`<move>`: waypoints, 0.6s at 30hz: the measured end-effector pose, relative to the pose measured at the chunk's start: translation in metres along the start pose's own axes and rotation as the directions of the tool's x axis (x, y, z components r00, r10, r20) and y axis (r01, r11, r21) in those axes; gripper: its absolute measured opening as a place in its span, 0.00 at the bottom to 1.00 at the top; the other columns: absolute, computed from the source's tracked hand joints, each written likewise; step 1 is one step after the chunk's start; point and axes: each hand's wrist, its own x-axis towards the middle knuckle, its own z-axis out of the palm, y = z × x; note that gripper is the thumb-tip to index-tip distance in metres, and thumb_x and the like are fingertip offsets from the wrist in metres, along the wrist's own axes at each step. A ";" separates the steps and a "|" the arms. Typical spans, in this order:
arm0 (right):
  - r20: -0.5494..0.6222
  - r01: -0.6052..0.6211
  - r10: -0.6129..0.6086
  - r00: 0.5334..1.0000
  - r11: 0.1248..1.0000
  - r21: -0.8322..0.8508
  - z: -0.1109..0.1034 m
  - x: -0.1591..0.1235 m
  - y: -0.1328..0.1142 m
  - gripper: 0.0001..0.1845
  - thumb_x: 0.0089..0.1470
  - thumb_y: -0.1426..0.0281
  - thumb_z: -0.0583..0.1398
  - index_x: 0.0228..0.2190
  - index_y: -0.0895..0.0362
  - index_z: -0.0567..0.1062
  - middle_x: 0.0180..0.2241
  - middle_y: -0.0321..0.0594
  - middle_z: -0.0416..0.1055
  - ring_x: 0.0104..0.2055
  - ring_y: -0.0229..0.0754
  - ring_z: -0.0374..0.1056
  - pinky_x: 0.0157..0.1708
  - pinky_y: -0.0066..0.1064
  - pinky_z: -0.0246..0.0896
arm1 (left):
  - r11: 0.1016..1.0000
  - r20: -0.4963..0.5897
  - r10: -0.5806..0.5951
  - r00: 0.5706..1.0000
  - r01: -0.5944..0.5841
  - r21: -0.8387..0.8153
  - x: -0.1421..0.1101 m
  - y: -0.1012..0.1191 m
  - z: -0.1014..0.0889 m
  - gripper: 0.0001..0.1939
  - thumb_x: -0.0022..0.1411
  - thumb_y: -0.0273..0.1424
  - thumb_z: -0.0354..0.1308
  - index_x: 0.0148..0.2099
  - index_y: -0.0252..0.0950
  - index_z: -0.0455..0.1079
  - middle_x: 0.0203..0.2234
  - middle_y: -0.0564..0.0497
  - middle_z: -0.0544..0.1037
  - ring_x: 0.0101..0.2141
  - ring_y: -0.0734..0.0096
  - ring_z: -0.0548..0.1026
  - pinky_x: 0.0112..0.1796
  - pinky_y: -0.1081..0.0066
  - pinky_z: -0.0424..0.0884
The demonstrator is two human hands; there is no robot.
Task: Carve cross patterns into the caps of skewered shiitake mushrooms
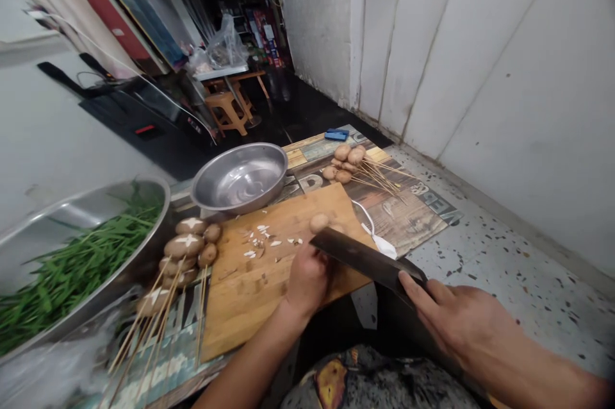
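Observation:
My right hand (461,313) grips a broad dark-bladed kitchen knife (360,257), its blade reaching left over the wooden cutting board (250,313). On that board my left hand (310,277) is closed, its fingertips partly hidden by the blade; what it holds I cannot make out. A brown mushroom (319,223) shows just beyond the blade tip, with another partly covered beside it. Small white mushroom trimmings (262,229) lie scattered over the board. Left of it are skewered mushrooms (185,245), several with white crosses cut in their caps.
An empty steel bowl (240,181) stands behind the board. At left is a large steel basin (166,194) of green leafy vegetables (91,261). More skewered mushrooms (348,159) and a blue box (336,134) lie at the table's far right. A clear plastic bag (62,370) sits front left.

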 end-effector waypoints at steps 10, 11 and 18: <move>0.014 -0.011 0.012 1.000 0.999 -0.045 -0.008 0.001 -0.013 0.29 0.40 0.83 0.56 0.48 0.68 0.74 0.20 0.39 0.69 0.16 0.45 0.67 0.14 0.34 0.56 | 0.996 0.003 0.094 0.996 -0.094 0.011 0.001 0.000 -0.002 0.10 0.64 0.26 0.54 0.45 0.40 0.74 0.37 0.49 0.80 0.38 0.62 0.77 0.41 0.61 0.76; 0.012 -0.017 0.018 1.000 0.999 -0.050 -0.008 0.000 -0.014 0.29 0.39 0.83 0.57 0.47 0.68 0.75 0.20 0.39 0.69 0.16 0.45 0.67 0.14 0.34 0.56 | 0.993 -0.001 0.119 0.993 -0.119 0.027 0.001 0.001 -0.003 0.11 0.64 0.25 0.54 0.46 0.40 0.74 0.38 0.49 0.80 0.39 0.62 0.77 0.41 0.61 0.77; -0.016 -0.077 0.075 0.997 0.992 -0.104 -0.004 0.008 -0.023 0.30 0.35 0.82 0.60 0.45 0.65 0.79 0.18 0.39 0.69 0.15 0.45 0.66 0.13 0.33 0.58 | 0.994 -0.024 0.109 0.994 -0.108 0.018 -0.001 -0.003 -0.002 0.11 0.65 0.25 0.53 0.45 0.40 0.74 0.38 0.49 0.80 0.38 0.63 0.78 0.41 0.61 0.78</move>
